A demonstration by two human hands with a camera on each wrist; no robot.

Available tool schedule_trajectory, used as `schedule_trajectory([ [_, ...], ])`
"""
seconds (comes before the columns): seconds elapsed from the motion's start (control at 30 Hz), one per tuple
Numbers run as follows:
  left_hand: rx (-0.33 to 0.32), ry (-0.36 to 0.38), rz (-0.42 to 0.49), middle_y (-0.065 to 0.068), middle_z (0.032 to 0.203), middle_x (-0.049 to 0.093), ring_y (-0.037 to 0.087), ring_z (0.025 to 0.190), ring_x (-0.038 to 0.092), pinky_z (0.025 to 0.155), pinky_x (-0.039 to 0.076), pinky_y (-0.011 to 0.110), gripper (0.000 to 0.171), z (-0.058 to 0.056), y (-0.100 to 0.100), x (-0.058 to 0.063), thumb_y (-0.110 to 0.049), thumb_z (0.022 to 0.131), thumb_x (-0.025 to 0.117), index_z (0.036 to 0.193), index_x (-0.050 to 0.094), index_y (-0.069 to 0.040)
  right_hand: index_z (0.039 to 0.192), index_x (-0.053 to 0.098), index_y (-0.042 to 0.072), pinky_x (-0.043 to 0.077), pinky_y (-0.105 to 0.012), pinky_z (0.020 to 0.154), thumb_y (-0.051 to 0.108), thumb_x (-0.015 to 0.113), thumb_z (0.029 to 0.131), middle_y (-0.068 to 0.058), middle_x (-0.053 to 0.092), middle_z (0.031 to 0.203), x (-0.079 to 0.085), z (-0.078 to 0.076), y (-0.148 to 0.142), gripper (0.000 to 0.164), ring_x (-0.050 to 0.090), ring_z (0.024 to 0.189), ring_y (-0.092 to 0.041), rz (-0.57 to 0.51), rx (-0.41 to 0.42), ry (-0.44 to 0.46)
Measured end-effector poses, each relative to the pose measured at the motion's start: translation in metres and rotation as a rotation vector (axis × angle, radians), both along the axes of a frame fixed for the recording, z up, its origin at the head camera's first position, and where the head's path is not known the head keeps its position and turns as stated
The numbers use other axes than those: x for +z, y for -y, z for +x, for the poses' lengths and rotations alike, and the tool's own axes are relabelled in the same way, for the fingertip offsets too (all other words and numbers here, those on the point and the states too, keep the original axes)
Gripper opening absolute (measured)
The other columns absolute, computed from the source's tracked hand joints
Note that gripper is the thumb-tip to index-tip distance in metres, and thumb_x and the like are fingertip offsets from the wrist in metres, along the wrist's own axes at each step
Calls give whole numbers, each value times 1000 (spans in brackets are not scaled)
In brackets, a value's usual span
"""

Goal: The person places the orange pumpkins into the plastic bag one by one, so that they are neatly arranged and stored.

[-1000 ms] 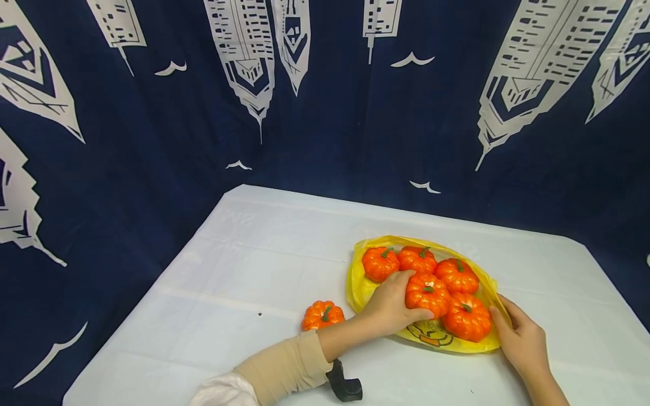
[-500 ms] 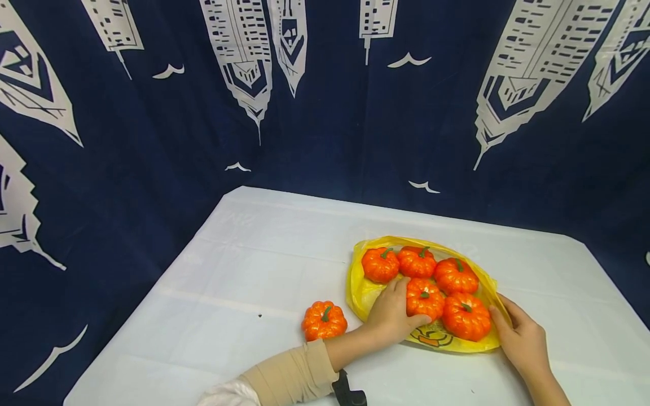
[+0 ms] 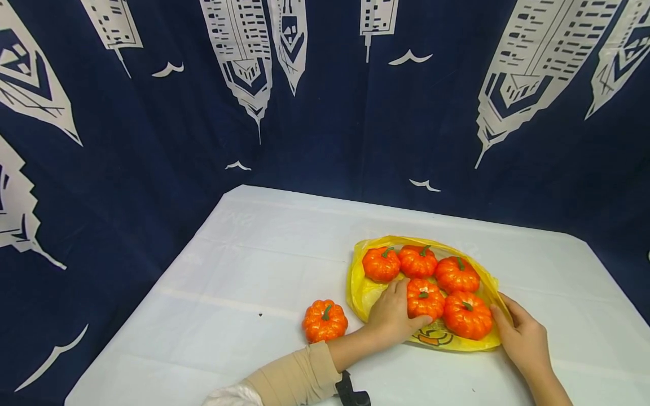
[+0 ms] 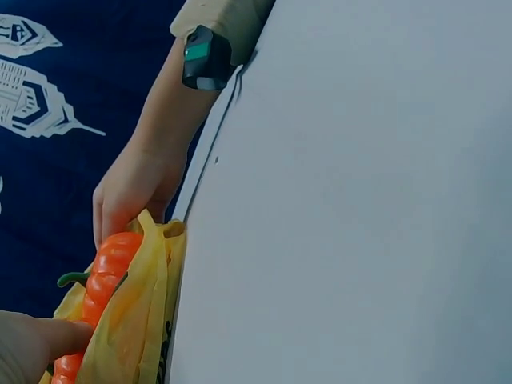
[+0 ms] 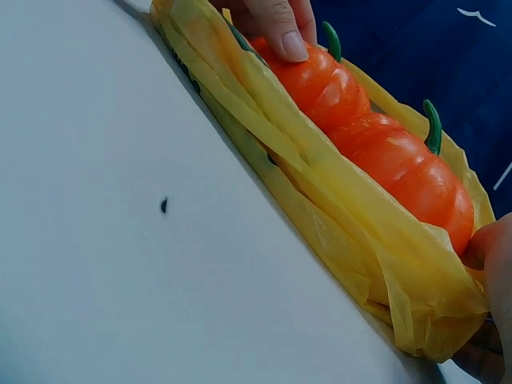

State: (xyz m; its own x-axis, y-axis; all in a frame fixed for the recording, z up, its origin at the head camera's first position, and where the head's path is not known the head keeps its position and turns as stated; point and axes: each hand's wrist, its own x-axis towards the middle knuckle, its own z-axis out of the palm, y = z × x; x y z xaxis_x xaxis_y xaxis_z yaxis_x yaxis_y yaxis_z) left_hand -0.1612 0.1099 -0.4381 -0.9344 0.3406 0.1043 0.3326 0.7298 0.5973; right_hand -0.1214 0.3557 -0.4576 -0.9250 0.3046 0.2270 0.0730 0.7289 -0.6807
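A yellow plastic bag point(image 3: 357, 290) with a printed cartoon face lies spread on the table, its mouth facing up. Several orange toy pumpkins point(image 3: 457, 275) with green stems sit inside it. My left hand point(image 3: 393, 316) holds the near middle pumpkin point(image 3: 425, 301) in the bag, fingers at its far side and thumb at its near side. At the bag's right end, my right hand point(image 3: 525, 338) pinches the edge, thumb inside beside a pumpkin. In the right wrist view, the left thumb point(image 5: 292, 44) presses on the held pumpkin.
Left of the bag, another orange pumpkin point(image 3: 325, 321) stands on the white table point(image 3: 228, 282), just beyond the left forearm. A dark blue curtain point(image 3: 325, 141) printed with white buildings hangs behind the table. A black strap-like piece point(image 3: 350, 392) shows under the left wrist.
My left hand has shifted the held pumpkin slightly down and toward me inside the bag, then stayed there. The right hand keeps its place on the bag's edge.
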Motion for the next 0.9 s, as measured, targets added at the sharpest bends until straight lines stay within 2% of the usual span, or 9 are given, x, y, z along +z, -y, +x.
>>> schedule_trajectory([
  [0.23,-10,-17,-7,2,137,49,15,121,51,97,45,30,79,0,0,-2,-47,81,76,142,42,-11,135,48,-11,36,-66,95,25,47,103,-36,46,132,1,0,1,48,42,122,-57,-3,2,8],
  [0.4,-18,-32,2,5,142,46,18,126,48,102,42,31,83,1,1,0,-48,80,76,145,39,-11,135,48,-11,37,-66,95,25,48,103,-37,46,132,1,0,1,48,41,122,-58,-2,0,14],
  [0.6,-35,-66,30,5,141,45,18,126,46,102,42,31,84,5,8,10,-45,81,77,146,37,-10,135,49,-11,36,-66,96,24,48,103,-37,46,132,1,-1,0,47,41,122,-58,-5,0,16],
  [0.9,-52,-25,89,4,142,45,18,127,46,103,41,32,84,9,19,25,-44,82,77,147,36,-11,133,50,-10,36,-65,95,23,49,102,-36,47,131,0,-1,0,46,42,121,-57,1,0,-2],
])
